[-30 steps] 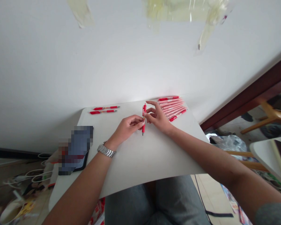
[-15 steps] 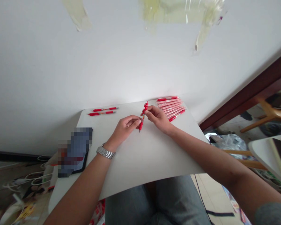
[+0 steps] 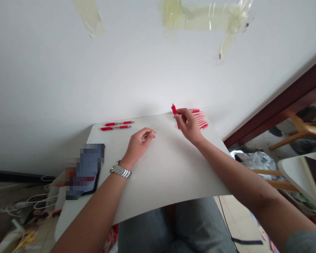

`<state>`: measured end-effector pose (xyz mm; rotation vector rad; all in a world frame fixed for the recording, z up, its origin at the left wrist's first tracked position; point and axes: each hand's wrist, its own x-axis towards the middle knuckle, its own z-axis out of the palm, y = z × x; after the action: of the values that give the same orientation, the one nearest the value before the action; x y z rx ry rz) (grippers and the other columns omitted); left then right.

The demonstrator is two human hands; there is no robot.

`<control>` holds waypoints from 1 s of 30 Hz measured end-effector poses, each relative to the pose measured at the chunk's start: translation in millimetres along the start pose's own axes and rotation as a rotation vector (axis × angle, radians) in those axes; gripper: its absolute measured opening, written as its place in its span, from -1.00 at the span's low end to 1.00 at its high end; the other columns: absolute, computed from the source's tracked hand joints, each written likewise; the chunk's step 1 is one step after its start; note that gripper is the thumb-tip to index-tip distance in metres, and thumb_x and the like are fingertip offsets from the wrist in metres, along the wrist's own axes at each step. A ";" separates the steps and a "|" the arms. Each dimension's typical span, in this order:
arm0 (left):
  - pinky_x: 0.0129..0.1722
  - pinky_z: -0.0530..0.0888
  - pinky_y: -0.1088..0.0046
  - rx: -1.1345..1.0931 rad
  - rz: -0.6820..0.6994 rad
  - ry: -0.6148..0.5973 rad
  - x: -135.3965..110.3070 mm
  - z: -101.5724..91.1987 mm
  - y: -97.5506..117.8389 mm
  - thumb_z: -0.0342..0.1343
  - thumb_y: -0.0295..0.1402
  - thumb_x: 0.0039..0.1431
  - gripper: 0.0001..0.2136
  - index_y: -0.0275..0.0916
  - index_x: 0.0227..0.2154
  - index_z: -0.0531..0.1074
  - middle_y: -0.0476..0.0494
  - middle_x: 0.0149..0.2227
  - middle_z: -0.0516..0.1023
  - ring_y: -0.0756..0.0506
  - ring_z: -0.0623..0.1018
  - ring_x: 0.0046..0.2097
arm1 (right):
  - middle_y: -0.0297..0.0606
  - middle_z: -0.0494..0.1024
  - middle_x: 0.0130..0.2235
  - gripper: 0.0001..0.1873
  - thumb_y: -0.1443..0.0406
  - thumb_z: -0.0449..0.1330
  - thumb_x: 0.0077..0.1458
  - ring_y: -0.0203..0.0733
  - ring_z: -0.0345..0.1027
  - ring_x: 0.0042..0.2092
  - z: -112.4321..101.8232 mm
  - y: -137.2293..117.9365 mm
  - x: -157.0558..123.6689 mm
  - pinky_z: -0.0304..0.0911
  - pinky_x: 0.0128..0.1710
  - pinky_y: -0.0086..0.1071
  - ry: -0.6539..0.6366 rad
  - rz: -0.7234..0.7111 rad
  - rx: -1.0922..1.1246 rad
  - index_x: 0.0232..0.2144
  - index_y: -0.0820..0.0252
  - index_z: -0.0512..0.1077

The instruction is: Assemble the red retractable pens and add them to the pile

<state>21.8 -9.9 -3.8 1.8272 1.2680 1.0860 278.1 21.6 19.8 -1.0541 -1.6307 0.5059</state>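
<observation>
Over white table (image 3: 158, 175), right hand (image 3: 191, 127) clamped on red pen (image 3: 174, 110), left hand's grip (image 3: 139, 143) together

Two pens (image 3: 118, 123) on table's (image 3: 158, 175) back left, pen row (image 3: 201, 118) back right, wall (image 3: 134, 70) behind

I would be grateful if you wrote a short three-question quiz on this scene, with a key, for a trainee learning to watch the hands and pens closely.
1. Multiple choice: which hand is holding a red pen off by itself?
a) the left
b) the right
c) both together

2. True or false: the watch is worn on the right arm.

3. Fill in the gap: near the far left corner of the white table, ___ pens lie side by side, apart from the others.

Key:
1. b, the right hand
2. False; it is on the left.
3. two
</observation>
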 end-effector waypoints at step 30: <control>-0.08 0.55 0.35 -0.001 0.011 -0.021 1.5 -0.1 -0.1 0.15 -0.03 0.42 -0.68 -0.19 -0.15 0.60 -0.18 -0.18 0.73 -0.17 0.70 -0.10 | -0.04 0.58 0.00 -0.72 0.39 0.10 0.36 0.11 0.36 -0.04 -44.1 45.4 27.4 0.32 -0.01 -0.10 -0.101 -0.024 -0.816 -0.03 0.09 0.58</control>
<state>22.0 -8.5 -3.4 1.8422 1.2467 1.0705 335.2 59.8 14.6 -1.6067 -1.9887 -0.1643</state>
